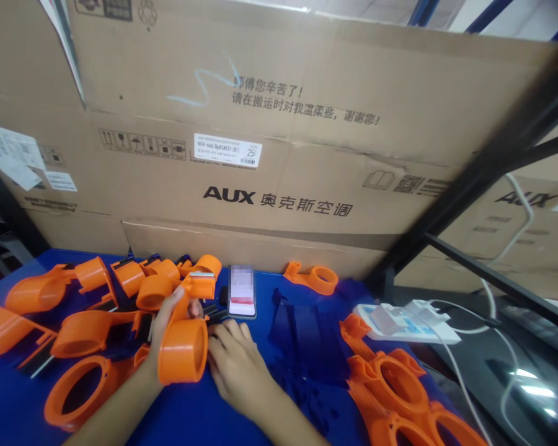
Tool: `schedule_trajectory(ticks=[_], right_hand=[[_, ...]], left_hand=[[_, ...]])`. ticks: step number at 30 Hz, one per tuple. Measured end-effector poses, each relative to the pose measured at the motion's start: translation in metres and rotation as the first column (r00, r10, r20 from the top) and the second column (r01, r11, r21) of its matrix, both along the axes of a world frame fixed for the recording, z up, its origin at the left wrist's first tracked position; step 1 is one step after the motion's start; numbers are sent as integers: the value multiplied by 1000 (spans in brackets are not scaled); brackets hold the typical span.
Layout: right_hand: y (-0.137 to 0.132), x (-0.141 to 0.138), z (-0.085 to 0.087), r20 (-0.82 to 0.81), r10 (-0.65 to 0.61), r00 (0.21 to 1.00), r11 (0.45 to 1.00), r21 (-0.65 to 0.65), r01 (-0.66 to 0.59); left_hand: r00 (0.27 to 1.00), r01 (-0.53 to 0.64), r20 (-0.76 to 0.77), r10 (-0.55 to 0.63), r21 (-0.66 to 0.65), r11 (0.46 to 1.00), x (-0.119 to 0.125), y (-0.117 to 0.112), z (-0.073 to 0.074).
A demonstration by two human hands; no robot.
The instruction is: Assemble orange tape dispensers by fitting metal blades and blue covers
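Observation:
My left hand (163, 328) is wrapped around the handle of an orange tape dispenser (182, 353), holding it upright above the blue tabletop. A metallic strip shows at the dispenser's upper end. Close against the dispenser's right side, my right hand (235, 362) has its fingers curled in; what they hold, if anything, is hidden. Several more orange tape dispensers (81, 334) with black parts lie in a pile on the left. Behind my right hand is a phone (242, 291) with its screen lit.
Dark blue flat pieces (307, 337) lie right of my hands. Several orange dispenser bodies (395, 384) are stacked at the right, and one orange body (314, 279) lies at the back. A white power strip (409, 322) with cables and a large cardboard box (279, 155) border the table.

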State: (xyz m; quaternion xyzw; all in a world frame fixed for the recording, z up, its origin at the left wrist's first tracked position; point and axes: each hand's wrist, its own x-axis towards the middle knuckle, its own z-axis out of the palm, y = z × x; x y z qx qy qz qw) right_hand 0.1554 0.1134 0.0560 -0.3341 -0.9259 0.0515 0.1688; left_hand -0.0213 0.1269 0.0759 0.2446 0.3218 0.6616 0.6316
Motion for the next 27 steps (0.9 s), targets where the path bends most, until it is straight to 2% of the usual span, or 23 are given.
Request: schedule_trajectory(ticks=[6,9,12,14,17,20,23,27], right_hand=[[2,-8,-11,-17,-88,996,992,89,89],[3,-7,-14,-45,-75,996,995,57,78],[8,2,-9,-177,-94,980,996,-5,94],[13,12,-2,-334,-148,931,989,-32,146],[19,29,12,-579,-233,781,967,-51,251],[21,40,24,-687,-256,680,954,-64,294],[18,42,28,-696,-223,683,961,-41,273],[13,37,25,-644,-167,747,978,-14,206]], left_hand=[[995,105,-7,-104,107,989,10,-5,-8],[989,144,-35,-141,131,981,12,-7,-8],[990,129,-75,-119,151,980,14,-8,-9],[993,73,-106,-60,127,989,15,-8,-9],[989,-3,-145,15,84,996,17,-8,-10],[982,0,-189,12,63,998,20,-8,-13],[963,-6,-271,19,47,999,25,-10,-16],[927,57,-374,-24,77,995,33,-16,-17]])
